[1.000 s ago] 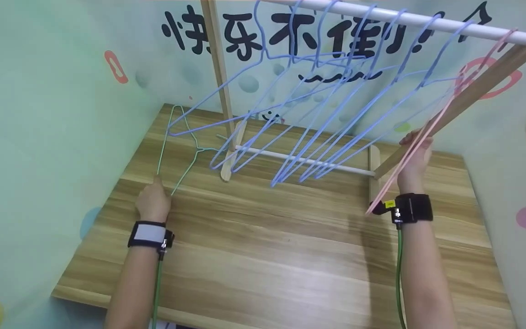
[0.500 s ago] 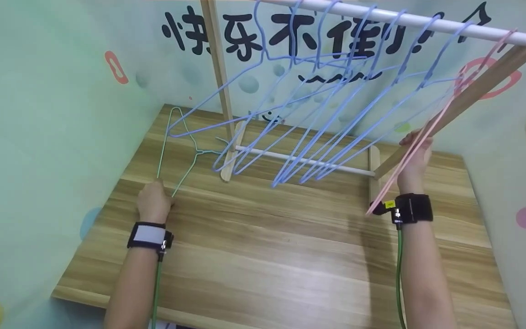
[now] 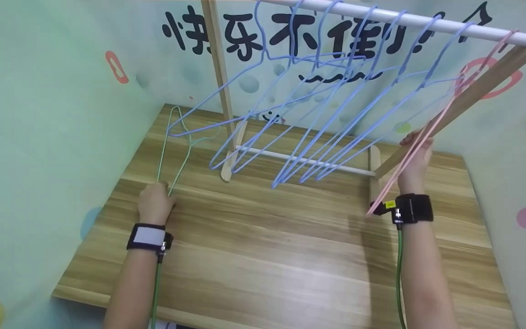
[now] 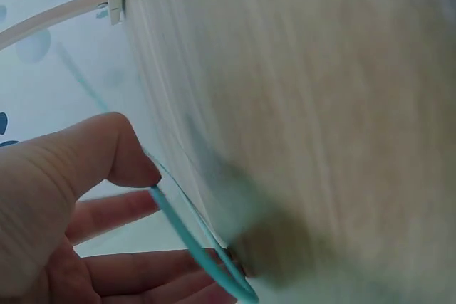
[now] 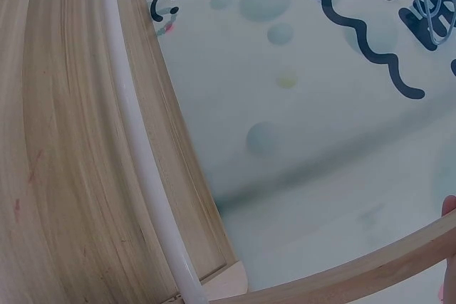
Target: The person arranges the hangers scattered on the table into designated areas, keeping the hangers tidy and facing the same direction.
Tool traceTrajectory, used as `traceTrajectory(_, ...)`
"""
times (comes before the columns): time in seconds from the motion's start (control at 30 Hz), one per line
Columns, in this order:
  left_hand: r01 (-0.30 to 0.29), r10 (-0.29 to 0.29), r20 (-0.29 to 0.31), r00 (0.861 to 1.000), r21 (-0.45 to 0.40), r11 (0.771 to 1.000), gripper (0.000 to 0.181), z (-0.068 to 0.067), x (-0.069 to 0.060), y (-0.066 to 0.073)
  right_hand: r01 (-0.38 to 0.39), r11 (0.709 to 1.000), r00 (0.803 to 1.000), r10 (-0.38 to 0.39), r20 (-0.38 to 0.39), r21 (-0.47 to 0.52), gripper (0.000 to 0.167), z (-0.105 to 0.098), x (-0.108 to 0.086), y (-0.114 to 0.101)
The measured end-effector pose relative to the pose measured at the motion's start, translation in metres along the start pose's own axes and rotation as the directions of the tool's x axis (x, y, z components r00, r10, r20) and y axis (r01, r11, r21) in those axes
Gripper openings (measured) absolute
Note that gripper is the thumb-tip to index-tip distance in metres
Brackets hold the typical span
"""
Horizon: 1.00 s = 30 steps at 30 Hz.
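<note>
My left hand (image 3: 155, 201) holds the near end of a green wire clothes hanger (image 3: 190, 142) at the table's left side. In the left wrist view, the thumb presses on the green wire (image 4: 187, 236) and the other fingers lie beneath it. The hanger's hook end points right, towards the rack's left foot. My right hand (image 3: 416, 162) grips the right wooden post (image 3: 477, 89) of a clothes rack, low down. Only a fingertip (image 5: 449, 206) and part of that hand show in the right wrist view. A pink hanger (image 3: 384, 193) hangs in front of the right hand.
Several blue hangers (image 3: 423, 85) hang from the rack's white top rail (image 3: 477, 31). A white lower bar (image 3: 304, 160) joins the two wooden feet on the wood-grain table (image 3: 267, 256). Patterned walls stand behind and to both sides.
The green hanger's hook has swung up and left, away from the rack's foot. My left hand has drawn slightly towards the body. The right hand keeps its place on the post.
</note>
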<state>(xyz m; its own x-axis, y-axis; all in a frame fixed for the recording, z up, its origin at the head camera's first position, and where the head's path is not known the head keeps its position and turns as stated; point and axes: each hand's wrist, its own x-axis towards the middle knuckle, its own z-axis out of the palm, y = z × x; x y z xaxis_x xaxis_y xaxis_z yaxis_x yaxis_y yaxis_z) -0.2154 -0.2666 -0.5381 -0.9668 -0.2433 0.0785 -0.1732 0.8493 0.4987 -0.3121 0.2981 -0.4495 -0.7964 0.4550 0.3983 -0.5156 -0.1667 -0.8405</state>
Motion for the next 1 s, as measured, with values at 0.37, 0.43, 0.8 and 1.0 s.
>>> traceTrajectory(0.37, 0.019, -0.016, -0.063, 0.998, 0.054, 0.998, 0.022, -0.003, -0.003, -0.003, 0.009, 1.000, 1.000, -0.009, 0.008, 0.013, 0.045, 0.001, 0.001, -0.001)
traceTrajectory(0.43, 0.029, -0.025, -0.066, 0.997, 0.050, 0.998, 0.024, -0.003, -0.003, -0.003, 0.010, 1.000, 1.000, -0.010, 0.012, -0.001, 0.045, 0.000, 0.002, 0.000)
traceTrajectory(0.8, 0.039, -0.033, -0.150, 0.988, 0.036, 0.999, 0.026, -0.002, -0.007, -0.008, -0.013, 1.000, 1.000, 0.013, 0.002, 0.011, 0.043, 0.000, 0.000, -0.001)
traceTrajectory(1.0, 0.101, -0.097, -0.193, 0.976, 0.013, 0.995, 0.026, -0.009, -0.009, -0.010, -0.029, 0.998, 1.000, 0.029, 0.009, -0.059, 0.044, -0.001, 0.000, -0.001)
